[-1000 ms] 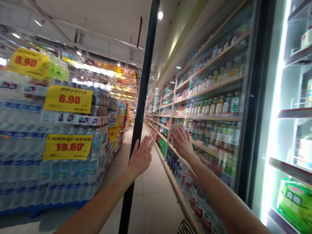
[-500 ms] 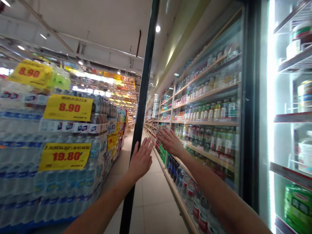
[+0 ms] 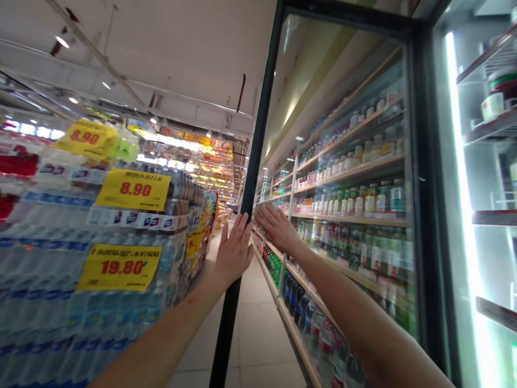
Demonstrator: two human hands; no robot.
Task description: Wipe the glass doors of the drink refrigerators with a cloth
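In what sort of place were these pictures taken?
Most likely a supermarket: yellow price signs on stacked bottles, and a lit fridge with its glass door open.

The door [image 3: 343,178] is a tall glass pane in a narrow black frame [image 3: 263,108]. It stands open, upright, swung out from the lit fridge [image 3: 495,217] at right, its free edge slanting down the middle of the view.
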